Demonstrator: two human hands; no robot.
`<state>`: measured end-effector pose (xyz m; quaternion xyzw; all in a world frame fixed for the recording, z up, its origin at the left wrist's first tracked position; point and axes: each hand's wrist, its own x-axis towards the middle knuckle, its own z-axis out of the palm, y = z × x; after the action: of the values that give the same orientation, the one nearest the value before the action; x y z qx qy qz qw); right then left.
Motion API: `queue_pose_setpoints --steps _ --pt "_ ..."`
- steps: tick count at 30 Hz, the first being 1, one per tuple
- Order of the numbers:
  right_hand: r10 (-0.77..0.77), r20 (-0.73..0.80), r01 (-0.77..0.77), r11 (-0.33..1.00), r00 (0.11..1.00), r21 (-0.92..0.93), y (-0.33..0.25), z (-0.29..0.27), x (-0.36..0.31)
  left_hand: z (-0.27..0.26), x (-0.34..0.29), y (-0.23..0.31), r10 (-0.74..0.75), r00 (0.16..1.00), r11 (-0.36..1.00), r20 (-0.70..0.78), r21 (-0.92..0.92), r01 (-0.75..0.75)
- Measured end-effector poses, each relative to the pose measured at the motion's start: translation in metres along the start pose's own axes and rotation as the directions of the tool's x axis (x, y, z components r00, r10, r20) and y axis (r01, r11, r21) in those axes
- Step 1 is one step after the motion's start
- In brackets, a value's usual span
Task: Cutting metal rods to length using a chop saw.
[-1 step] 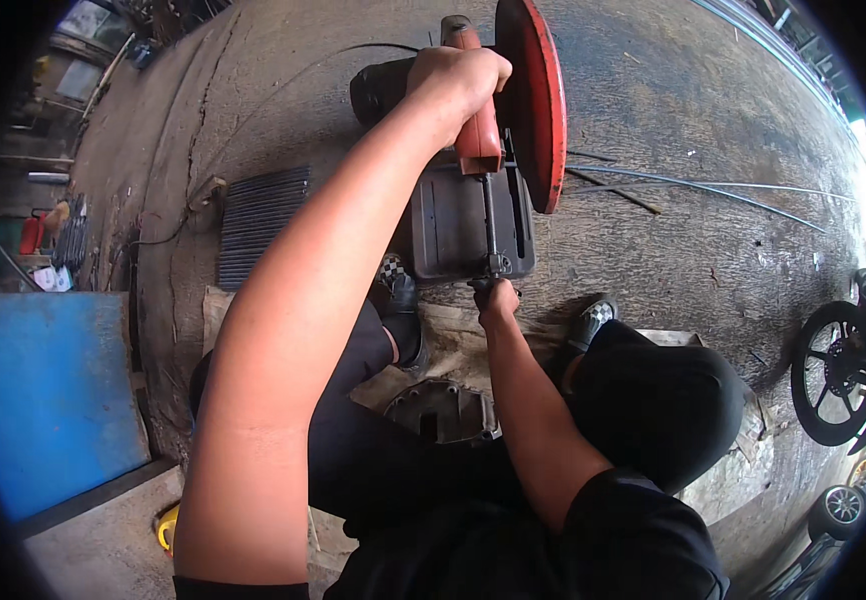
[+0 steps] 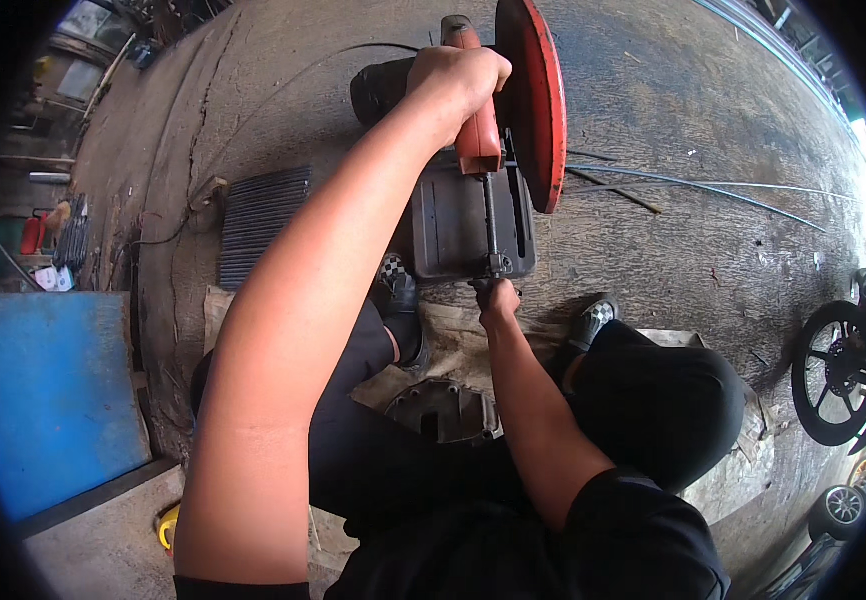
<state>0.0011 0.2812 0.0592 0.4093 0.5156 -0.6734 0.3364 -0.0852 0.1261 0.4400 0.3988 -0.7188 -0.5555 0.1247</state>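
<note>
A cut-off saw stands on the ground ahead of me, with a round red blade guard [image 2: 550, 110] and a dark metal base [image 2: 443, 235]. My left hand [image 2: 458, 82] is wrapped around its red handle [image 2: 479, 145], above the base. A threaded vise screw [image 2: 491, 215] runs along the base toward me. At its near end, my right hand [image 2: 499, 300] is closed on the vise crank [image 2: 481, 286], which the fingers mostly hide. The black motor housing [image 2: 380, 92] shows left of my left wrist. No workpiece can be made out in the vise.
A ribbed dark panel [image 2: 265, 215] lies left of the saw. Thin metal rods [image 2: 693, 182] stretch out to the right. A dark metal part [image 2: 443, 410] sits between my legs. A blue sheet [image 2: 53, 390] is at left, a black spoked wheel [image 2: 833, 372] at right.
</note>
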Motion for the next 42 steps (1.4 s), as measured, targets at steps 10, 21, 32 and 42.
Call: queue_pose_setpoints --steps 10,21,32,42 --pt "-0.043 0.076 0.060 0.969 0.996 -0.240 -0.009 -0.010 -0.022 0.001 0.001 0.004 -0.057 0.993 0.991 -0.101 0.112 0.068" --pt "-0.710 -0.286 0.746 0.499 0.643 0.440 -0.181 0.034 -0.105 0.006 -0.022 0.006 -0.038 0.990 0.960 -0.135 0.271 0.074" --pt "-0.726 0.634 0.934 0.032 0.266 -0.355 -0.259 0.117 -0.206 0.007 -0.023 -0.005 0.043 0.991 0.939 -0.124 0.344 0.003" --pt "-0.811 0.580 0.981 -0.042 0.078 -0.190 -0.226 0.092 -0.177 0.019 -0.059 -0.047 0.202 0.971 0.941 -0.128 0.301 -0.157"
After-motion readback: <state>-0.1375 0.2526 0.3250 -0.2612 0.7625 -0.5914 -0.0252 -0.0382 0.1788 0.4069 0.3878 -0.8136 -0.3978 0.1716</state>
